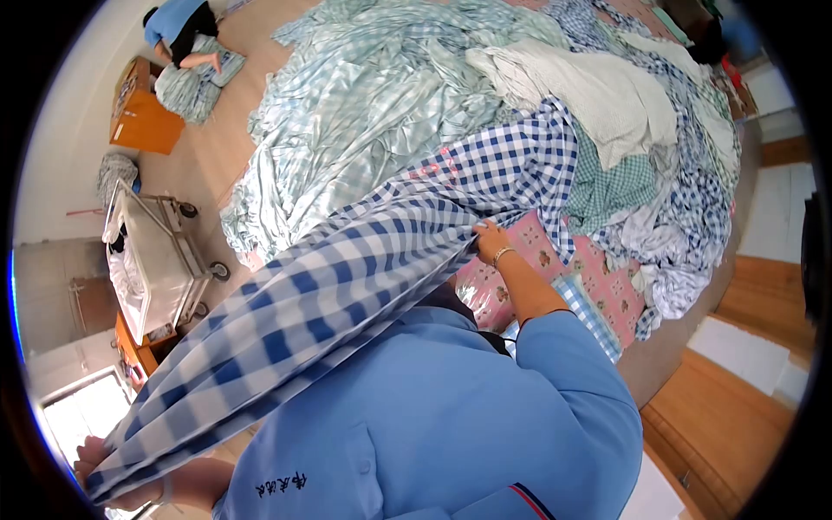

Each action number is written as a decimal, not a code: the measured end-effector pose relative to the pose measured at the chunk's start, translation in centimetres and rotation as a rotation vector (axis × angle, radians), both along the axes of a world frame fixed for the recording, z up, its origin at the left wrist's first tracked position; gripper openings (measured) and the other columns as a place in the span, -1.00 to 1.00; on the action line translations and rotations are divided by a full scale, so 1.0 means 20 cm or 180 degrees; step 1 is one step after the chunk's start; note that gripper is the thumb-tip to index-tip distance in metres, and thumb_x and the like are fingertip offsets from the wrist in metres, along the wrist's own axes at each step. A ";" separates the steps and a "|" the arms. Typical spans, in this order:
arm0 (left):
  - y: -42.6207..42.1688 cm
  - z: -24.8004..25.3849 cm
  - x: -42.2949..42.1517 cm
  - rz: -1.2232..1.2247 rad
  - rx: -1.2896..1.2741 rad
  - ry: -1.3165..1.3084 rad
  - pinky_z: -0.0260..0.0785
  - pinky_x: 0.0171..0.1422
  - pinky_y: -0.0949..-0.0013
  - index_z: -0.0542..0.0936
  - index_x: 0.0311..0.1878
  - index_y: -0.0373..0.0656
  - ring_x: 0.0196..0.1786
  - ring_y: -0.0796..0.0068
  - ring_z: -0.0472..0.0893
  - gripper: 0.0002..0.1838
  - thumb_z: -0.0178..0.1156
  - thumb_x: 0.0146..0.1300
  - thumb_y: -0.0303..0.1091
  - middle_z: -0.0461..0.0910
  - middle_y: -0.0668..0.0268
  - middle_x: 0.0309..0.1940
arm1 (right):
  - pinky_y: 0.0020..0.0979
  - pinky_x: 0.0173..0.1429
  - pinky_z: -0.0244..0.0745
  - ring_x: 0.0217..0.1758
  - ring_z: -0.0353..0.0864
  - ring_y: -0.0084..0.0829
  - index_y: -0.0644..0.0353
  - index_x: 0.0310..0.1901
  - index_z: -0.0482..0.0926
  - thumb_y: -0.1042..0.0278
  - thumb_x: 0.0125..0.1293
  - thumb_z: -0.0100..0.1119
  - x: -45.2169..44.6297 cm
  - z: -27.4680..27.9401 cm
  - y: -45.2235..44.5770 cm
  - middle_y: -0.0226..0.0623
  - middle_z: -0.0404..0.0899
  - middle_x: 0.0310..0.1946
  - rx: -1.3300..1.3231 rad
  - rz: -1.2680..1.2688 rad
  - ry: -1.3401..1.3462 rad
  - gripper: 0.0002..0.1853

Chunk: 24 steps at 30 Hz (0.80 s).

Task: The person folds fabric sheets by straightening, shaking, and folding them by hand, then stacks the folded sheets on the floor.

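Note:
A blue-and-white checked sheet [286, 303] is stretched slantwise across my body. At the lower left, my left hand [94, 458] is closed around one end of it, the fingers partly hidden by the cloth. My right hand [491, 240], with a bracelet at the wrist, pinches the sheet's near edge close to the middle of the view. Beyond that hand the other end of the sheet drapes in loose folds over the heap. Pink marks show on the cloth near its far edge.
A wide heap of pale green checked sheets [347, 130] lies ahead, with a white cloth [589, 87] to its right. A pink flowered cloth [598, 286] lies beneath. At left stand a wheeled cart [160, 260] and an orange box [143, 121]; a person [180, 30] bends over a bundle.

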<state>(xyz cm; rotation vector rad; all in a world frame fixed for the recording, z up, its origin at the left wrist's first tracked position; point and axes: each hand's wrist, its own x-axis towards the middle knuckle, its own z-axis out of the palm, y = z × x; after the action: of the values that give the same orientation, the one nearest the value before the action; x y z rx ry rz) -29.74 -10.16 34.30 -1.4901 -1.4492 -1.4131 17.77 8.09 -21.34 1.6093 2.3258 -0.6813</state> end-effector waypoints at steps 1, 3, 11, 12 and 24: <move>-0.11 0.07 -0.15 0.0476 -0.0101 -0.0153 0.37 -0.18 0.35 0.48 -0.23 -0.30 -0.35 0.31 0.52 -0.70 -0.21 0.23 -0.33 0.53 0.15 -0.47 | -0.20 0.20 0.08 0.30 0.00 -0.25 -0.07 -0.31 0.62 0.35 -0.08 0.12 0.00 0.01 0.02 -0.44 0.24 0.12 -0.0145 0.0291 0.0045 -0.77; -0.30 0.22 -0.35 0.1608 -0.0375 0.0118 0.39 -0.12 0.32 0.50 -0.20 -0.28 -0.31 0.28 0.54 -0.71 -0.16 0.22 -0.31 0.55 0.18 -0.43 | -0.24 0.14 0.13 0.20 0.14 -0.27 -0.01 -0.35 0.62 0.33 -0.10 0.13 0.03 0.06 0.02 -0.43 0.37 -0.03 0.0127 0.0497 0.0246 -0.80; -0.78 0.73 -0.71 0.3120 -0.0844 0.0952 0.37 -0.04 0.26 0.42 -0.01 -0.21 -0.16 0.28 0.49 -0.67 -0.02 0.18 -0.29 0.50 0.19 -0.19 | -0.23 0.06 0.15 -0.01 0.32 -0.36 -0.03 -0.47 0.60 0.25 -0.02 0.03 0.10 -0.03 -0.19 -0.43 0.44 -0.26 0.0256 0.1508 0.0173 -0.86; -0.80 0.76 -0.74 0.3128 -0.0856 0.0870 0.37 -0.04 0.26 0.42 -0.01 -0.21 -0.16 0.28 0.49 -0.67 -0.02 0.18 -0.28 0.50 0.19 -0.19 | -0.21 0.07 0.14 0.01 0.31 -0.34 -0.01 -0.44 0.60 0.26 -0.01 0.02 0.08 -0.05 -0.24 -0.41 0.44 -0.23 0.0086 0.1413 0.0190 -0.85; -0.98 0.49 -1.57 0.2694 -0.1258 -0.1198 0.36 -0.06 0.26 0.38 0.01 -0.23 -0.13 0.29 0.47 -0.65 -0.03 0.19 -0.27 0.46 0.17 -0.16 | -0.16 -0.27 0.31 -0.36 0.46 -0.07 0.25 -0.51 0.46 0.43 -0.04 -0.05 0.24 0.67 1.22 -0.07 0.48 -0.50 0.2517 -0.0940 0.0617 -0.89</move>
<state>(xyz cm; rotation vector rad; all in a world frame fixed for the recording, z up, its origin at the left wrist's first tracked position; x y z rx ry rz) -61.22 -29.81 44.03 -0.6254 -2.3197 -0.9133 22.66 32.42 -7.90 2.3208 2.7127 0.0908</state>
